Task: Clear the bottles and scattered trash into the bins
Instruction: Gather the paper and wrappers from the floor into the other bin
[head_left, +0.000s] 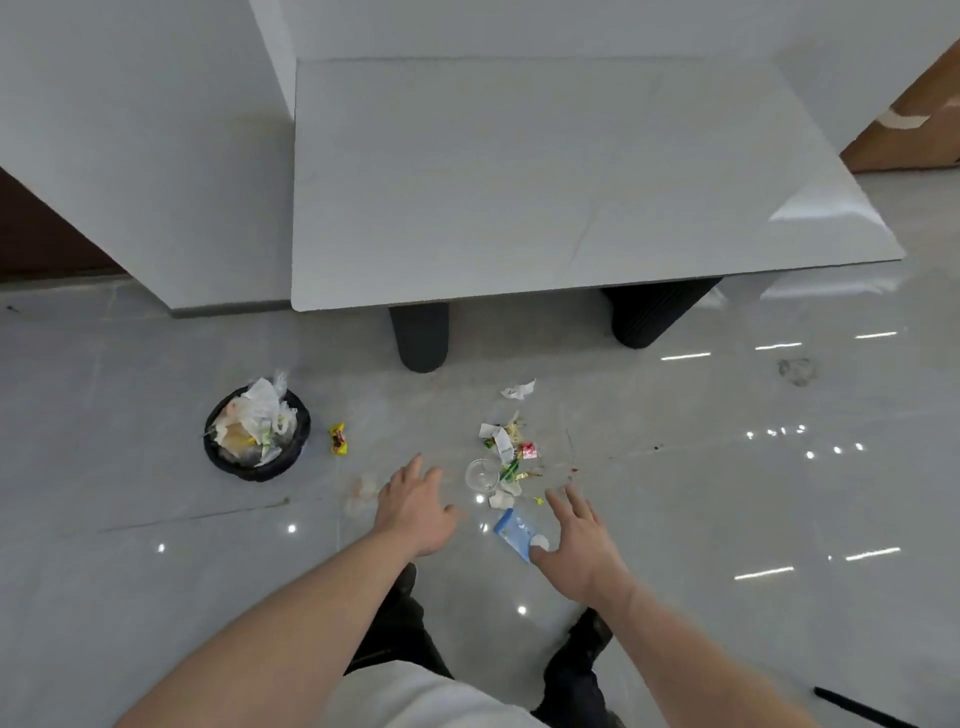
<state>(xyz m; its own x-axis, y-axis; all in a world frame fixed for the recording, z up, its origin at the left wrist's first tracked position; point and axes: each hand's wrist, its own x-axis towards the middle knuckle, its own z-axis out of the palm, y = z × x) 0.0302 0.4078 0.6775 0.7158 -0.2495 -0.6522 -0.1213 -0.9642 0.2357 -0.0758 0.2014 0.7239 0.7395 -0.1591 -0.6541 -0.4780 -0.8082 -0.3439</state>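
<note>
Item: blue-labelled plastic bottle (513, 531), lying flat on the floor, white cap (540, 542) toward you and to the right, base pointing up-left toward the litter; its long axis runs on a diagonal. Position relative to grip: your right hand (584, 540) sits just beside it, thumb side close to the cap, whether touching I cannot tell; fingers spread and straight, holding nothing. Your left hand (415, 506) hovers to the bottle's left, a little apart, fingers likewise spread, holding nothing. Nearer hand: the right, so the pick-up likely falls to it, closing leftward across the bottle's short side near the cap. Adjacent items: clear plastic cup (482, 474) between the two hands and further out; heap of wrappers and paper scraps (511, 452) beyond it; one torn white scrap (518, 389) nearer the desk (545, 182); yellow wrapper (337, 439) just beside the bin. Destination: black round bin (257, 434), already heaped with bags, well to the left of the bottle, on your left hand's side; a carry across or a hand-over looks necessary.
</note>
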